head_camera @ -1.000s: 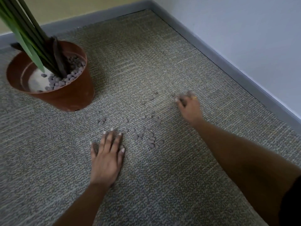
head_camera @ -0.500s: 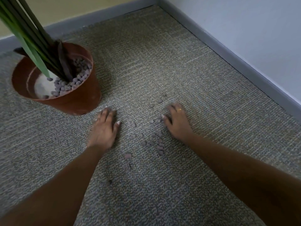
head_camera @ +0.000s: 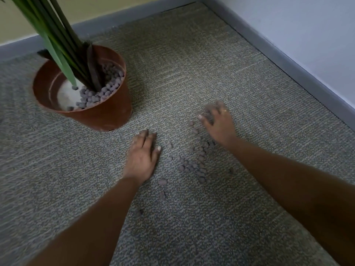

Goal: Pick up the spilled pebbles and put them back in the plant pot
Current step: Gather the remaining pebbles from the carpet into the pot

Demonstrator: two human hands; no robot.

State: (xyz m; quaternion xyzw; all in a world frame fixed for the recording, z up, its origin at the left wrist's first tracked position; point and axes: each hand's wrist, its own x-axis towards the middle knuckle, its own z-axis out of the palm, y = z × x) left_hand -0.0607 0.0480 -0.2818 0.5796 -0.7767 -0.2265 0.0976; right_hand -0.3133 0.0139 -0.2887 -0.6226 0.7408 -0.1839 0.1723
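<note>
Several small grey-purple pebbles (head_camera: 194, 166) lie scattered on the carpet between my two hands. My left hand (head_camera: 143, 156) rests palm down on the carpet just left of them, fingers together, holding nothing I can see. My right hand (head_camera: 219, 124) lies palm down at the far right of the scatter, fingers spread and blurred, a ring on one finger; a few pebbles sit beside its thumb. The brown plant pot (head_camera: 107, 116) stands tilted at the upper left, part filled with pebbles around green stems.
Grey-green carpet (head_camera: 192, 64) covers the floor. A grey skirting board (head_camera: 288, 62) runs along the right wall and the back wall, meeting in a corner at the top. Green leaves (head_camera: 48, 25) rise from the pot toward the upper left.
My left hand slid from the near carpet up toward the pot's base. My right hand swept in toward the scatter, then back out a little. The pebbles bunched closer together.
</note>
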